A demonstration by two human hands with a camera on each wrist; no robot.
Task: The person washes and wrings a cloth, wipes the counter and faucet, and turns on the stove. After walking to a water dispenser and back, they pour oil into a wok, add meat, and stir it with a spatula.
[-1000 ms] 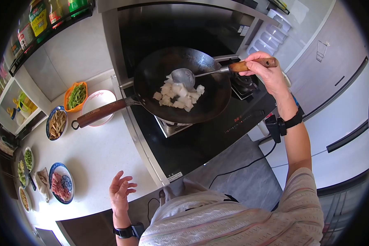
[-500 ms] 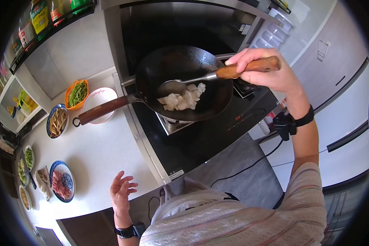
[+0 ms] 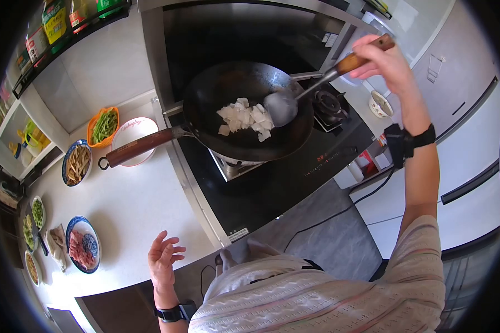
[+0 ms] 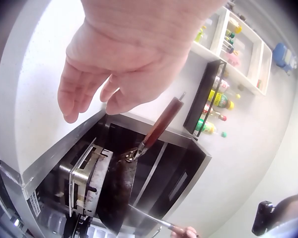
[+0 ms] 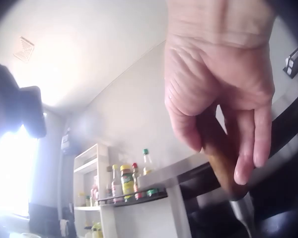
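Observation:
In the head view my right hand [image 3: 384, 62] grips the wooden handle of a metal cooking ladle [image 3: 281, 107]. The ladle's bowl is inside the dark wok [image 3: 205, 83], at the right side of a heap of white, flat-cut pieces [image 3: 243, 116]. From close up, the right wrist view shows the fingers around the wooden handle [image 5: 218, 161]. My left hand [image 3: 164, 260] hangs in the air by the counter's front edge, fingers loosely bent and holding nothing. The wok's wooden handle [image 3: 141, 147] points left over the counter.
A white bowl [image 3: 129, 132] stands under the wok handle. Left on the counter are an orange basket of green vegetables [image 3: 105, 127], a dish of brown strips [image 3: 78, 165] and a plate of raw meat [image 3: 82, 251]. A small bowl [image 3: 380, 104] sits right of the stove [image 3: 272, 188].
My right hand first swung the ladle left and down over the white pieces, then rose to the right. The ladle's bowl is now right of the heap. My left hand has barely moved.

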